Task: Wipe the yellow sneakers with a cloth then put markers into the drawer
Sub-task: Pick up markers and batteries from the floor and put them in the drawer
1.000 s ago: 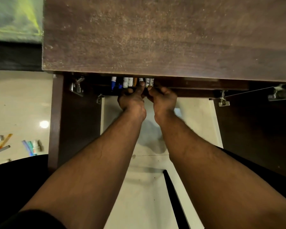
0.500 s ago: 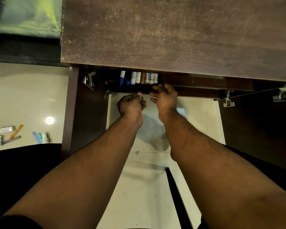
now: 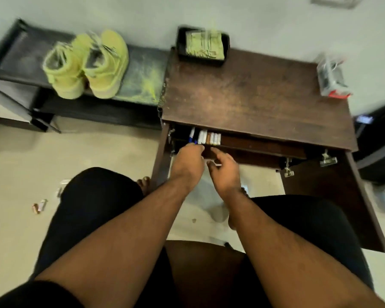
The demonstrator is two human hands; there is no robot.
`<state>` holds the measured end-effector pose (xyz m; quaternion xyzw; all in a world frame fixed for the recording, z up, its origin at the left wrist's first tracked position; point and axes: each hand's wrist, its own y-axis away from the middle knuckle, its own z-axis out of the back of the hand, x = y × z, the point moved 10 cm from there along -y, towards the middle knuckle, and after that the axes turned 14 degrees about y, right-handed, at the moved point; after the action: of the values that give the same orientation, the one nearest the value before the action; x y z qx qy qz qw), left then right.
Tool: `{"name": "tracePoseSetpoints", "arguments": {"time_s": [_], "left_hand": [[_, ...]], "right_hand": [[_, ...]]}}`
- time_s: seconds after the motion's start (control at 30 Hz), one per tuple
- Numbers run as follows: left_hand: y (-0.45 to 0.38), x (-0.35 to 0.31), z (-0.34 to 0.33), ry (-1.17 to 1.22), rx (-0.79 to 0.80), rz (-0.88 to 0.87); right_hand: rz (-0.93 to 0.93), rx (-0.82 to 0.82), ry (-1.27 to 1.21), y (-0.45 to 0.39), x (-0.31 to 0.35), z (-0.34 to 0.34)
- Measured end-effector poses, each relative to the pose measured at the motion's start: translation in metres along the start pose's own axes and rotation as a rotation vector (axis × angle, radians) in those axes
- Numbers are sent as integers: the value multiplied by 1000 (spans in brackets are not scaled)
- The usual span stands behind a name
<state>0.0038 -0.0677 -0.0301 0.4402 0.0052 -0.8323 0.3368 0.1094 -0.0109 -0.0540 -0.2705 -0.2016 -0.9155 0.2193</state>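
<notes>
Your left grip (image 3: 188,160) hangs loosely curled, holding nothing, just below the markers (image 3: 206,137) in the drawer (image 3: 253,144). Your right grip (image 3: 222,168), beside it, is relaxed and spread.

Your markers (image 3: 206,138) lie side by side at the left end of the open drawer (image 3: 253,143), under the bench's (image 3: 253,96) front edge. A tray (image 3: 202,46) sits on its back edge. The sneakers (image 3: 87,63) stand on the shelf (image 3: 140,70) left of the bench.
</notes>
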Motion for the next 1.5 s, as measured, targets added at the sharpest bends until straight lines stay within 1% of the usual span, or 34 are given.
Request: {"name": "tracePoseSetpoints", "arguments": {"time_s": [0.03,0.13,0.2,0.27,0.33,0.37,0.43,0.5,0.57,0.63,0.73,0.8,0.93,1.17,1.23,1.3,1.4,1.47,1.5], "left_hand": [[8,-11,21,-8,-37,-41],[39,-34,110,24,-220,-185],[53,-33,162,63,-340,-241],[64,-15,215,114,-470,-257],[72,23,266,154,-590,-223],[75,47,284,174,-634,-185],[81,111,312,223,-720,-82],[91,186,320,262,-758,39],[104,262,310,284,-748,196],[119,336,290,314,-726,370],[146,427,248,367,-667,628],[159,474,216,386,-622,743],[161,531,150,461,-543,872],[98,585,75,591,-501,957],[84,592,64,614,-530,981],[75,601,57,634,-572,1010],[68,612,53,636,-608,1014],[64,619,51,617,-601,1018],[63,622,51,606,-598,1019]], "right_hand": [[46,-10,20,9,18,8],[209,-50,108,33,97,29],[284,-65,154,38,146,36],[387,-65,195,41,199,34],[506,-50,257,40,256,16],[558,-41,292,39,280,4],[652,26,360,35,325,-37],[729,160,426,34,354,-93],[805,319,511,35,368,-157],[877,482,590,36,371,-222],[952,664,698,39,360,-302],[986,774,793,37,348,-350],[1031,922,969,19,311,-423],[1023,1088,1125,-8,219,-518],[1019,1110,1146,-9,193,-537],[957,1105,1100,-11,175,-553],[775,1067,940,-17,166,-572],[648,1007,859,-26,165,-586],[620,970,841,-31,165,-593]]}}
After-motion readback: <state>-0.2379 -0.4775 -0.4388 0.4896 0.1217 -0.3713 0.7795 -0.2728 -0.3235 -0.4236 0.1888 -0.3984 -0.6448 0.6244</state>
